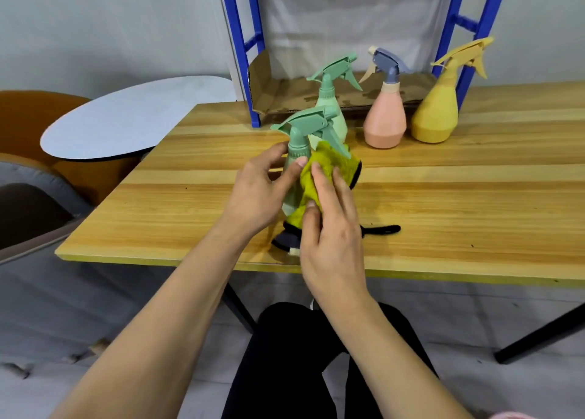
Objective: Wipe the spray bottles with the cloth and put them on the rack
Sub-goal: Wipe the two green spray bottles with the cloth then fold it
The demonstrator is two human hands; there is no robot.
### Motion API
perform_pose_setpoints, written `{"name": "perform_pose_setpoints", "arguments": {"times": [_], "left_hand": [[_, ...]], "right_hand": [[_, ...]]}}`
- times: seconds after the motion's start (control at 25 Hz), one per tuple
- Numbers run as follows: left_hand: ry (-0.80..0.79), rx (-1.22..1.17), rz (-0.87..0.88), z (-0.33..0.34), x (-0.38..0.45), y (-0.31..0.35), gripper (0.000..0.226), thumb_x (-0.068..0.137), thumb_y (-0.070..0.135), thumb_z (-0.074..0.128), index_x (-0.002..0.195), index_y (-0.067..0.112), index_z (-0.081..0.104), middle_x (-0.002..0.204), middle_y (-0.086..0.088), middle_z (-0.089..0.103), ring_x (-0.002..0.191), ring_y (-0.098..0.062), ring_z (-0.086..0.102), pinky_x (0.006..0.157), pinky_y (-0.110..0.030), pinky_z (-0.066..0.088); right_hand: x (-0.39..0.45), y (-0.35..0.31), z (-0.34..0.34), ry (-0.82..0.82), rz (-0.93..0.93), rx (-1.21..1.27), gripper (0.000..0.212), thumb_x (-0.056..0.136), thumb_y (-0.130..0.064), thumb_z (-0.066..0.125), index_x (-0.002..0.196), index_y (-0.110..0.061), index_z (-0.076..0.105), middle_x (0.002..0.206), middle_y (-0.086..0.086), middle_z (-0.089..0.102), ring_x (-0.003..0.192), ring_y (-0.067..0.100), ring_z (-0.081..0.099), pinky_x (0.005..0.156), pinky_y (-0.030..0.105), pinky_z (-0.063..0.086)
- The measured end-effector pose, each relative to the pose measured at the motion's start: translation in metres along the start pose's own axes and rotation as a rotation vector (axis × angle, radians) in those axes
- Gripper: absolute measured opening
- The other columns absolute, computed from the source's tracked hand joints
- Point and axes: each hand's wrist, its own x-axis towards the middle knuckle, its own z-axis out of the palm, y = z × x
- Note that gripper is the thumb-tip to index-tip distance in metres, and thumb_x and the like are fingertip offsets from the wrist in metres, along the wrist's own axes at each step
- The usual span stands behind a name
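Note:
My left hand [259,190] grips a pale green spray bottle [299,140] around its neck and body, holding it above the wooden table [459,203]. My right hand [329,225] holds a yellow-green cloth [326,162] with a black edge against the bottle's right side; the cloth hides most of the body. A second green bottle [330,102] stands just behind. A pink bottle [384,121] with a blue-grey sprayer and a yellow bottle [438,111] stand to the right. The blue rack [243,48] rises at the table's back, with brown cardboard [285,96] on its lowest shelf.
A round white-topped table [126,118] and an orange chair [22,115] stand to the left. The cloth's black strap [383,228] trails on the wood by my right hand. My dark-trousered legs [300,355] are below the table's front edge.

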Motion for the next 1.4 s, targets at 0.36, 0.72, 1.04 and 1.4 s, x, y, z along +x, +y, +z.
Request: {"name": "perform_pose_setpoints", "arguments": {"times": [0.36, 0.72, 1.04, 1.4], "left_hand": [[0.099, 0.066, 0.004, 0.008, -0.005, 0.003, 0.029, 0.105, 0.040, 0.055, 0.129, 0.026, 0.064, 0.101, 0.019, 0.070, 0.098, -0.001, 0.068, 0.082, -0.025, 0.057], [0.338, -0.087, -0.023, -0.020, 0.009, 0.024, 0.034, 0.103, 0.050, 0.051, 0.129, 0.029, 0.056, 0.118, 0.003, 0.071, 0.110, -0.013, 0.067, 0.095, -0.046, 0.059], [0.057, 0.174, 0.141, 0.017, 0.013, 0.024, 0.038, 0.108, 0.036, 0.049, 0.139, 0.015, 0.047, 0.125, 0.009, 0.060, 0.111, -0.003, 0.054, 0.087, -0.010, 0.044], [0.087, 0.255, 0.098, 0.026, 0.043, 0.002, 0.038, 0.107, 0.034, 0.051, 0.134, 0.007, 0.049, 0.125, -0.009, 0.065, 0.109, -0.024, 0.060, 0.087, -0.032, 0.044]], "right_hand": [[0.008, 0.024, -0.024, -0.117, 0.073, -0.178, 0.051, 0.102, -0.017, 0.045, 0.152, -0.020, 0.044, 0.147, 0.009, 0.050, 0.134, 0.029, 0.048, 0.110, 0.046, 0.042], [-0.014, 0.025, -0.033, 0.011, 0.062, -0.403, 0.052, 0.090, -0.042, 0.070, 0.137, -0.022, 0.060, 0.123, 0.005, 0.058, 0.108, 0.030, 0.055, 0.094, 0.045, 0.045], [-0.019, 0.019, -0.019, 0.150, -0.002, -0.342, 0.043, 0.080, -0.021, 0.082, 0.111, -0.015, 0.054, 0.099, 0.002, 0.065, 0.090, 0.028, 0.057, 0.080, 0.043, 0.046], [-0.010, 0.018, -0.020, 0.039, -0.008, -0.440, 0.042, 0.083, -0.021, 0.076, 0.124, -0.015, 0.065, 0.117, 0.009, 0.063, 0.099, 0.031, 0.053, 0.090, 0.045, 0.049]]}}
